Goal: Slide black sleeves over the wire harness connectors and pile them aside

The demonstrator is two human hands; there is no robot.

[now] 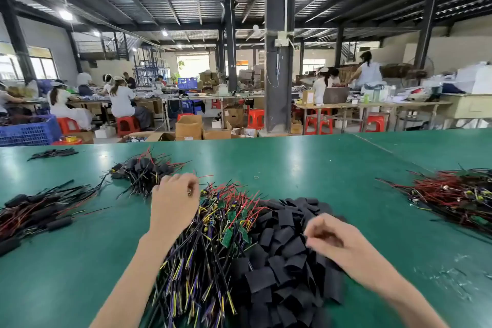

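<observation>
- Left grip point(174, 202): over the far end of the unsleeved harness pile point(210, 237), fingers curled. A small metallic bit shows at the fingertips point(189, 191); can't tell if it's pinched or just lying behind them.
- Right grip point(335, 245): over the black sleeves point(285, 266), fingers curled, motion-blurred. Can't tell if it's grasping a sleeve.
- Unsleeved harness pile: centre of the green surface point(306, 165), between the two forearms. Black, purple and yellow wires on the near side, red leads and small green boards point(228, 236) on the far side.
- Black sleeves: loose heap of short flat pieces, touching the right side of the harness pile and partly overlapping it.
- Sleeved pile point(143, 170): just beyond the left grip, black sleeves on, red and black leads sticking out.
- Second sleeved pile point(34, 213): at the left edge, well apart from the centre heap.
- Red-wire pile point(458, 197): at the right edge, sleeves not discernible.
- Small black bundle point(53, 153): far left corner.
- Background: people seated at long benches, red stools point(127, 125), cardboard boxes point(189, 126), blue crate point(29, 132).
</observation>
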